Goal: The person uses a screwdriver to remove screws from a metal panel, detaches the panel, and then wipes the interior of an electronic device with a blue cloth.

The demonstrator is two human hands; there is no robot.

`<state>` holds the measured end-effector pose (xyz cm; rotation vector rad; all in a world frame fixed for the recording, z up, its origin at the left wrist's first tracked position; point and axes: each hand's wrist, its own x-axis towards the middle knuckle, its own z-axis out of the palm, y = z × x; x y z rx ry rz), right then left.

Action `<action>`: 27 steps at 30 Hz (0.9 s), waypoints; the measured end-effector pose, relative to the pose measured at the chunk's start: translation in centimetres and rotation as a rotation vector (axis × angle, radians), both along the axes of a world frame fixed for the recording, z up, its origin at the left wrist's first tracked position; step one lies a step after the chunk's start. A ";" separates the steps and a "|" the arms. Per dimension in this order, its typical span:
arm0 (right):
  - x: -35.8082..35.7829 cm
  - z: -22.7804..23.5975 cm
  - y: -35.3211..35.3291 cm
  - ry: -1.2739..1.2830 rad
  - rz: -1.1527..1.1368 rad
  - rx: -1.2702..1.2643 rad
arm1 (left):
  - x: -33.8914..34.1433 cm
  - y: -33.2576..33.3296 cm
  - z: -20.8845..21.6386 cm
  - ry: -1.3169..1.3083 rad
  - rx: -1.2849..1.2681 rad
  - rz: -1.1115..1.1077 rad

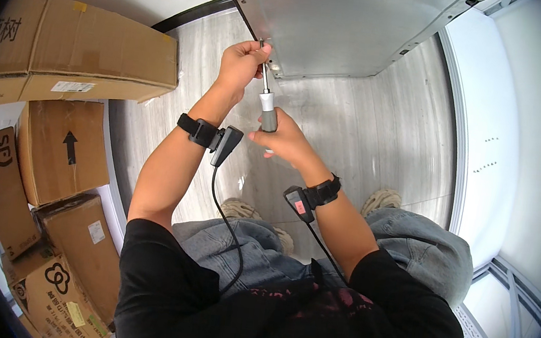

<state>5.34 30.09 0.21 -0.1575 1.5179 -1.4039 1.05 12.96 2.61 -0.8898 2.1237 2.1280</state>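
Note:
A screwdriver (267, 112) with a grey and white handle points away from me, and my right hand (285, 139) is closed around its handle. Its metal shaft runs up to my left hand (244, 62), whose thumb and fingers pinch at the lower left edge of a large grey metal panel (340, 27). Something small and dark shows at those fingertips by the panel edge; whether it is a screw I cannot make out. The driver's tip is hidden behind the left fingers. Each wrist wears a black strap with a small cabled device.
Cardboard boxes (97, 49) are stacked along the left side. A white panel or wall (508, 129) stands on the right. Grey wood-look floor (368, 133) lies beneath the metal panel, with my shoes and bent knees close below my hands. Cables (229, 231) hang from both wrist devices.

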 end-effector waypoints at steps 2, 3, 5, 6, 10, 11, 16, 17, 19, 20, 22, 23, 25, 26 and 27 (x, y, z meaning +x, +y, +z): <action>-0.2 -0.4 0.3 -0.133 0.006 -0.127 | 0.0 -0.1 -0.2 0.013 0.033 -0.001; -0.5 -0.5 0.6 -0.193 0.015 -0.195 | 0.1 -0.1 0.0 0.018 0.048 0.004; -0.8 -0.8 1.0 -0.237 0.040 -0.261 | 0.3 0.0 0.2 0.031 0.079 0.019; -1.0 -0.9 1.1 -0.222 0.053 -0.257 | 0.3 0.2 0.2 0.039 0.097 0.025; -0.8 -0.2 0.5 0.029 0.088 -0.057 | 0.3 1.0 0.7 0.039 0.022 0.060; -0.9 0.1 0.3 0.019 0.121 -0.022 | 0.3 0.8 0.6 0.043 0.010 0.048; -0.7 -0.5 0.2 -0.068 0.143 -0.067 | 0.2 0.3 0.6 0.018 0.008 0.047; -0.8 -0.7 0.5 -0.133 0.107 -0.133 | 0.2 0.2 0.5 0.027 0.036 0.049; -1.0 -0.3 1.2 -0.262 0.042 -0.264 | 0.5 0.2 0.3 0.046 0.091 0.060; -1.1 -0.5 1.5 -0.265 0.070 -0.294 | 0.5 0.2 0.2 0.051 0.109 0.060; -1.7 -1.4 1.8 -0.263 0.115 -0.353 | 0.3 0.3 0.3 0.063 0.147 0.048; -1.8 -1.9 1.7 -0.179 0.108 -0.322 | 0.2 0.3 0.4 0.046 0.125 0.049; -1.7 -2.1 1.4 -0.017 0.095 -0.260 | 0.1 0.7 0.9 0.006 0.078 0.054; -1.7 -2.1 1.4 -0.010 0.110 -0.201 | 0.0 0.8 0.9 0.001 0.040 0.045; -1.7 -0.7 1.3 -0.005 0.126 -0.143 | 0.1 0.8 0.8 -0.006 0.001 0.039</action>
